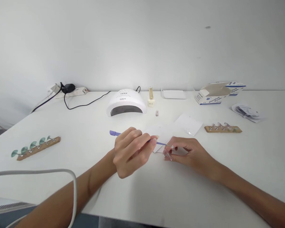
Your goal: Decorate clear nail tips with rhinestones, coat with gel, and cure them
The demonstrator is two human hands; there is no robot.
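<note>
Near the middle of the table, my left hand (133,152) is closed round a slim purple stick tool (114,133) with a thicker end at the left. Its thin tip points right and meets my right hand (191,153). There the thumb and fingers pinch a small clear nail tip (168,155). A tiny pale, shiny piece (172,147) shows at the tool's tip; whether it sticks to the tool or the nail I cannot tell. Under and behind the hands lie white paper sheets (154,128), and another sheet (192,122) has a small clear packet on it.
At the back stand a white nail lamp (126,100), a polish bottle (151,100) and an alcohol pad box (210,95). Wooden nail stands lie left (39,148) and right (223,129). Pad sachets (247,112) sit far right. A white cable (74,190) crosses above my left forearm.
</note>
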